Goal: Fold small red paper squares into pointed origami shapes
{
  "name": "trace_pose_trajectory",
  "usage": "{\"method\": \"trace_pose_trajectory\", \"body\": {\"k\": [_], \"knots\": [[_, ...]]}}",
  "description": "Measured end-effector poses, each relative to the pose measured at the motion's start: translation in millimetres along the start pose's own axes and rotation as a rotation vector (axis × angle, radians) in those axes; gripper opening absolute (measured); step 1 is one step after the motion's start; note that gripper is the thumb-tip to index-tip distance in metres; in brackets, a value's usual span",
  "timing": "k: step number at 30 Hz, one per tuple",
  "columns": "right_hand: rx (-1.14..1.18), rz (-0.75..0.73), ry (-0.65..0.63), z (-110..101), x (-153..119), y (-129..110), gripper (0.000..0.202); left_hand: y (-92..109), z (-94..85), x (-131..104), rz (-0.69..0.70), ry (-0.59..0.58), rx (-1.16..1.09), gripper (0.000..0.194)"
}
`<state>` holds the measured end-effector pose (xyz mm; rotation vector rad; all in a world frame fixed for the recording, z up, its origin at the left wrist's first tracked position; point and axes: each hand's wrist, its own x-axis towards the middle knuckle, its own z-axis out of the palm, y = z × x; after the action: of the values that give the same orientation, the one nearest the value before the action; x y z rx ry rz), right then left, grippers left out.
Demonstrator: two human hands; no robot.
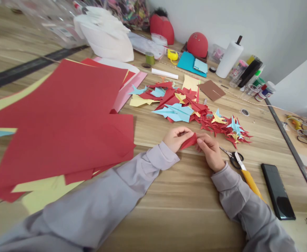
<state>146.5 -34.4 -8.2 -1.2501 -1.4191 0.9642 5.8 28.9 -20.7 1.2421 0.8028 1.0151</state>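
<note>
Red paper piece: the small folded piece (189, 141) is between the two hands, above the middle of the table (169, 196).
Left hand: thumb and fingers of the left hand (178, 137) are clamped on its left side.
Right hand: thumb and fingers of the right hand (208, 148) are pinched together on its right end.
Scrap container: a see-through container (128, 14) near the table's far edge holds many-coloured strips.
Pink-lidded jar: the clear jar (239, 70) stands near the far right corner; its contents are unclear.
Clear cup: an open cup (250, 91) sits beside the bottles (266, 91), nothing readable inside.
Small clear box: near the far edge, the box (218, 53) shows something pink.
Folded pieces: red, blue and yellow ones (177, 112) lie loose in a heap, in no container, from the table's middle toward its right edge.
Large sheets: red ones (72, 105) over yellow, toward the left edge.
Scissors: black-handled (233, 159), beside the orange cutter (250, 182).
</note>
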Motion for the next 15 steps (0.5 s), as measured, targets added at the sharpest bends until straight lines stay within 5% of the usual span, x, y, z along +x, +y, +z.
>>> {"method": "trace_pose_trajectory", "body": {"k": [8,15], "knots": [[-0.101,-0.039,-0.004,-0.5,1.7,2.0,0.040,2.9,0.6,-1.3,0.075,-0.024,0.069,0.015],[0.175,0.116,0.074,2.8,0.3,2.5,0.025,0.4,0.9,-1.0,0.100,-0.023,0.099,0.012]]}}
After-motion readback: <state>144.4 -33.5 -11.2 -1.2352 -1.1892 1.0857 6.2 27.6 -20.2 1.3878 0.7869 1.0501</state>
